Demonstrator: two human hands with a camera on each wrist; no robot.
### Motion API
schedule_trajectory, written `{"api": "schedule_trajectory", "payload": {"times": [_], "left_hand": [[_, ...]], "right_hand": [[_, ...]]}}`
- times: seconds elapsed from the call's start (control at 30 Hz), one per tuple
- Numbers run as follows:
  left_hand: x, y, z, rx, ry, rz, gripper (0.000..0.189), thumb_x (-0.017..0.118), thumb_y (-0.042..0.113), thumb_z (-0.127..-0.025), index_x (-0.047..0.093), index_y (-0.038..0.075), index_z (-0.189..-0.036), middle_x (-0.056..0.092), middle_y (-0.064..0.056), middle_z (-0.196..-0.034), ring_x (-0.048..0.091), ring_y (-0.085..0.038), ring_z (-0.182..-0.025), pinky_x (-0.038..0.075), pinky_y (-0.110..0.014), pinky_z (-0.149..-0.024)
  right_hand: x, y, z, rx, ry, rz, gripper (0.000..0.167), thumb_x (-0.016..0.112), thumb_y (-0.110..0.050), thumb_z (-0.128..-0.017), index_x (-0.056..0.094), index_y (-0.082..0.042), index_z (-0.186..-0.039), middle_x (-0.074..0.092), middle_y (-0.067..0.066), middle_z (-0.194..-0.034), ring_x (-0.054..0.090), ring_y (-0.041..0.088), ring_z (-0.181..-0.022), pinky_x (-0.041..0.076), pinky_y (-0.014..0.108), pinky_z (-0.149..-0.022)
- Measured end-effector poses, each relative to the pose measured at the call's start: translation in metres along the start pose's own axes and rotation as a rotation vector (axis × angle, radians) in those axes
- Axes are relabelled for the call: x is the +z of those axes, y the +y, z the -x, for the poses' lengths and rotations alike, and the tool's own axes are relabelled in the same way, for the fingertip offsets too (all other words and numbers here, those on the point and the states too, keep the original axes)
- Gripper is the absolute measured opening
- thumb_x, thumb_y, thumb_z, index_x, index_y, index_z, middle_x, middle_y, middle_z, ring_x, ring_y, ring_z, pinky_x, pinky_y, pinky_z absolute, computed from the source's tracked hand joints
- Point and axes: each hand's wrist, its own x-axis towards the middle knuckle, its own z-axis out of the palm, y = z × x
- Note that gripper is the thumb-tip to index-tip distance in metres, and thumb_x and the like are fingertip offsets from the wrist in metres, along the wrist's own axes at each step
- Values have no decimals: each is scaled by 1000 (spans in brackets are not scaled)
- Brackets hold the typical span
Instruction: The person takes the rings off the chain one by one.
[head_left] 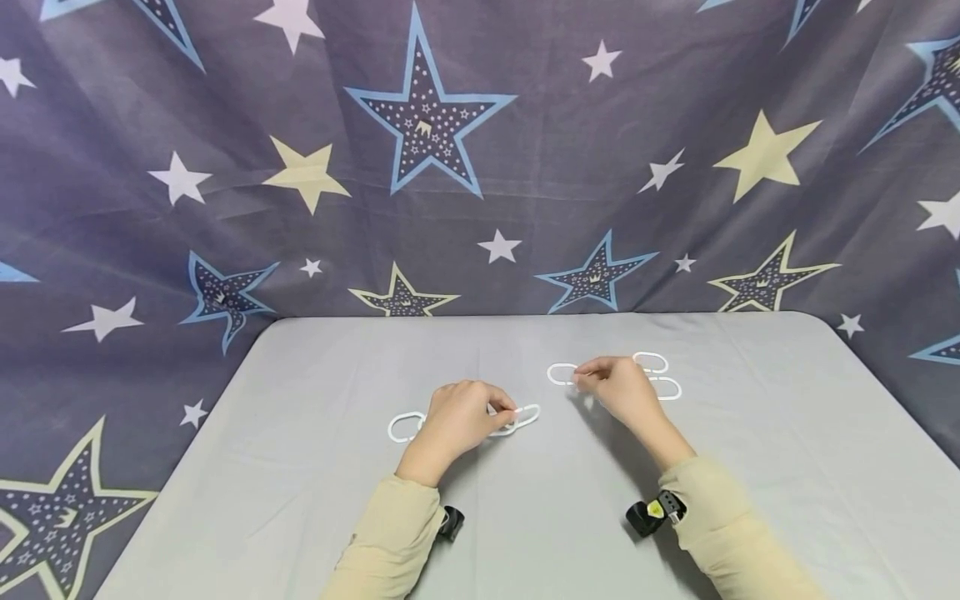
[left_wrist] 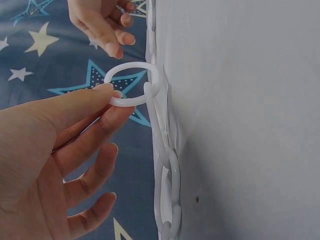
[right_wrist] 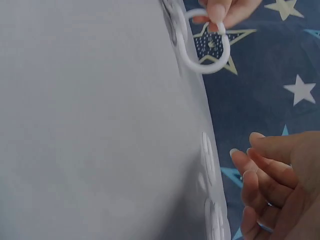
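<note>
White plastic chain links are the things about my hands. In the head view my left hand (head_left: 461,417) is over a short chain (head_left: 390,428) on the grey table. Its thumb and index finger pinch the end link (left_wrist: 131,65), raised in the left wrist view with other joined links (left_wrist: 155,125) trailing below. To the right, my right hand (head_left: 621,387) is above the table, fingertips overlapping a loose link (head_left: 550,374) in the head view. The right wrist view shows nothing between its loosely bent fingers, with loose links (right_wrist: 209,160) lying beyond them.
Two further loose links, one farther back (head_left: 666,363) and one nearer (head_left: 680,389), lie just right of my right hand. A dark curtain with stars (head_left: 525,175) hangs behind the table's (head_left: 247,500) far edge. A black wrist camera (head_left: 452,523) sits under the left sleeve.
</note>
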Motion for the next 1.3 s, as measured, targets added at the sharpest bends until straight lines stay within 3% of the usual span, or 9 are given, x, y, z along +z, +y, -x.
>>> {"api": "schedule_trajectory", "payload": {"times": [0.33,0.77,1.3], "left_hand": [[0,-1,-1,-9,-3,8,5,77,31,-87,80,28,-90,71,20,-81,58,-2,-69,46,-37,-73],[-1,-2,-1,14,0,7,7,75,32,-88,80,28,-90,72,19,-83,62,-4,-75,47,-37,-73],[-2,-5,-1,0,-16,9,9,74,32,-89,80,27,-94,72,17,-86,64,-7,-80,47,-40,-78]], "right_hand": [[15,-15,15,-112,-24,-30,13,75,-11,-86,76,-1,-95,73,7,-82,60,13,-64,47,29,-59],[36,-30,26,-92,-73,-40,14,78,-14,-84,77,-7,-96,71,0,-80,54,11,-58,44,27,-52],[49,-31,28,-105,-72,-39,5,77,-9,-84,77,-10,-89,72,-1,-79,58,9,-61,47,27,-55]]}}
